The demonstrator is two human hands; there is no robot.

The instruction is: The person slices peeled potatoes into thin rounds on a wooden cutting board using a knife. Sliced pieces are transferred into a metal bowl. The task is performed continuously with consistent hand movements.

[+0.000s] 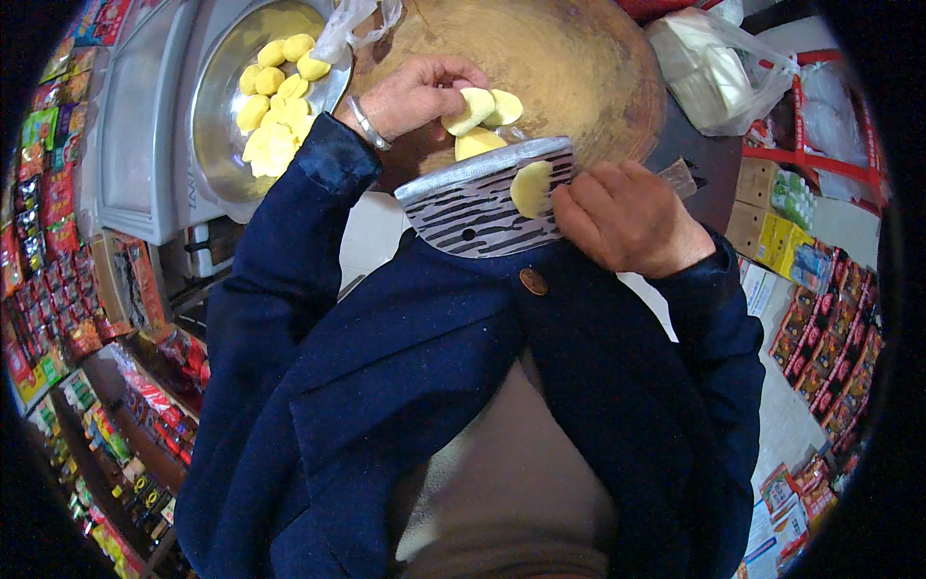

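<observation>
My right hand (626, 217) is closed around the handle end of a broad cleaver (470, 210) with a dark striped blade. One pale yellow potato slice (532, 189) clings to the blade's face. Beyond the blade, my left hand (423, 94), with a silver bracelet on the wrist, holds potato slices (470, 108) between fingers and thumb at the near side of a round wooden chopping board (593, 72). Another yellow potato piece (477, 143) lies just behind the blade's upper edge. Part of the handle is hidden in my right hand.
At the left, a metal basin (213, 145) holds several peeled potatoes (270, 79) and a heap of slices (273, 148). A clear plastic bag (347, 29) hangs over its rim. Right of the board sits a bag with white contents (705, 65). Packaged goods line both sides.
</observation>
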